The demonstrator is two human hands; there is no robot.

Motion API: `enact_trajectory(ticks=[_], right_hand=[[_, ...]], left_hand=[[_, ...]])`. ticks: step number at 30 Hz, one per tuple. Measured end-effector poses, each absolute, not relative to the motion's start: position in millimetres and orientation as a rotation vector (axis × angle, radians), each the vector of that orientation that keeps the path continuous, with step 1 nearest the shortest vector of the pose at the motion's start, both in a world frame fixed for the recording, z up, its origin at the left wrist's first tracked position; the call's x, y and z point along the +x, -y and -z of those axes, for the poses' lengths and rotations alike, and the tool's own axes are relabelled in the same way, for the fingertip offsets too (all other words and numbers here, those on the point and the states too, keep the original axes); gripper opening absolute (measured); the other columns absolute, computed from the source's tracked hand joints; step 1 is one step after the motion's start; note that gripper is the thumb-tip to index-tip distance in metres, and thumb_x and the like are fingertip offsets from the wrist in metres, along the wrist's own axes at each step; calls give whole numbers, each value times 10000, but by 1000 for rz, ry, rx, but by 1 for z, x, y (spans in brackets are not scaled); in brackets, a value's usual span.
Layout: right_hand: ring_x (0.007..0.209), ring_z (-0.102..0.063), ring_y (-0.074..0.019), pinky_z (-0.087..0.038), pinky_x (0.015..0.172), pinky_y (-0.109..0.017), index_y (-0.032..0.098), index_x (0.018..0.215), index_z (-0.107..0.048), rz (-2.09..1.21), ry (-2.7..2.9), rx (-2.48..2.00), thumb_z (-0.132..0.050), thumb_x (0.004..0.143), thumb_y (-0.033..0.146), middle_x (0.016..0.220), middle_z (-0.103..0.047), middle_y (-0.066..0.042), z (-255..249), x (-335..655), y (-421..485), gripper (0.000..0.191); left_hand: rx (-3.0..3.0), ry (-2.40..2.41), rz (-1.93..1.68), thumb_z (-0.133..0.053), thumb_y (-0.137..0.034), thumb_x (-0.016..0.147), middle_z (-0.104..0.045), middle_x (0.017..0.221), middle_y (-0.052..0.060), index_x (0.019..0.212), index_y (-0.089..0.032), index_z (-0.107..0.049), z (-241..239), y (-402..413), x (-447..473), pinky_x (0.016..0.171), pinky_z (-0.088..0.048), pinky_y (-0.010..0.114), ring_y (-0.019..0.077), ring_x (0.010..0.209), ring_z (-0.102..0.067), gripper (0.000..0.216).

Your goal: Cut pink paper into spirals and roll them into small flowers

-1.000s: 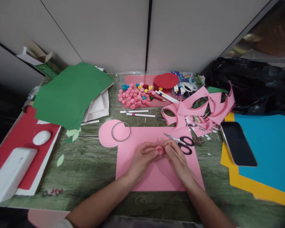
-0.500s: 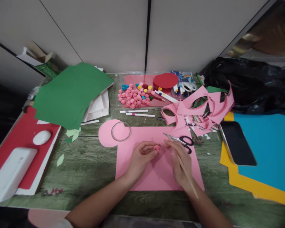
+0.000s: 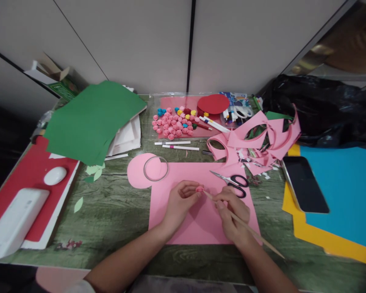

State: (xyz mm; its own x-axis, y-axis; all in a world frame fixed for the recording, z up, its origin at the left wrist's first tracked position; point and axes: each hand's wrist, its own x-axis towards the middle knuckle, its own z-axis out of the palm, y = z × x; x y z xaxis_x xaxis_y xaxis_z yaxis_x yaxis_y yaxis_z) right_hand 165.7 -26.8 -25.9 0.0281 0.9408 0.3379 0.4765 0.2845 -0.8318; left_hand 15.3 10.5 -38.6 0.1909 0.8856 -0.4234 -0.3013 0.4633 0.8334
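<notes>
My left hand (image 3: 179, 203) pinches a small rolled pink paper rose (image 3: 199, 189) over a pink paper sheet (image 3: 198, 228). My right hand (image 3: 233, 213) grips a thin wooden stick (image 3: 256, 234); its tip touches the rose and its long end points back toward my right forearm. Black-handled scissors (image 3: 234, 182) lie on the sheet just beyond my right hand. A clear ring (image 3: 155, 168) rests on a pink paper circle (image 3: 137, 173) to the left.
Several small paper roses (image 3: 172, 122) and pens (image 3: 177, 145) lie at the back. Pink paper scraps (image 3: 259, 136), a phone (image 3: 305, 184) on blue and yellow sheets (image 3: 347, 191), green paper (image 3: 91, 120), and a white mouse (image 3: 55, 176) on red paper surround the work spot.
My right hand has drawn back from the rose and turned the stick, so its tip now meets the rose while the long end swings out to the lower right.
</notes>
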Motion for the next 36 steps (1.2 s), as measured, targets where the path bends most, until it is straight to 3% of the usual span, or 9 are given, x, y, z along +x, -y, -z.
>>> enact_trajectory(ticks=[22, 28, 31, 34, 36], right_hand=[[579, -508, -151, -372, 638, -334, 222, 790, -517, -448, 1809, -1440, -440, 806, 116, 630, -582, 6, 24, 161, 22, 132], [535, -495, -157, -384, 637, -350, 236, 768, -527, -398, 1699, -1347, -460, 791, 126, 565, -542, 23, 29, 167, 31, 131], [668, -571, -181, -417, 710, -361, 249, 875, -566, -528, 1559, -1386, -468, 826, 173, 713, -627, -7, 30, 166, 31, 133], [964, -590, -211, -427, 837, -367, 264, 1002, -573, -874, 1392, -1476, -471, 859, 246, 1004, -652, -48, 29, 162, 23, 176], [1054, -562, -223, -426, 871, -362, 263, 973, -570, -1138, 1267, -1479, -561, 817, 285, 1083, -629, -45, 29, 159, 17, 158]], left_hand=[[767, -1095, -922, -726, -188, 655, -703, 827, 63, 808, -146, -631, 32, -10, 18, 766, -496, 274, 160, 793, -651, 185], [679, -1092, -917, -746, -218, 639, -708, 815, 57, 843, -147, -619, 35, -13, 16, 755, -486, 284, 163, 770, -652, 250], [607, -1039, -907, -744, -217, 649, -707, 802, 50, 874, -143, -616, 35, -14, 15, 772, -474, 281, 153, 762, -649, 269], [570, -980, -875, -742, -208, 654, -705, 808, 48, 872, -141, -628, 35, -13, 15, 771, -468, 272, 147, 766, -644, 255], [582, -971, -860, -748, -203, 645, -703, 801, 45, 859, -140, -640, 35, -12, 15, 746, -470, 261, 143, 755, -641, 248]])
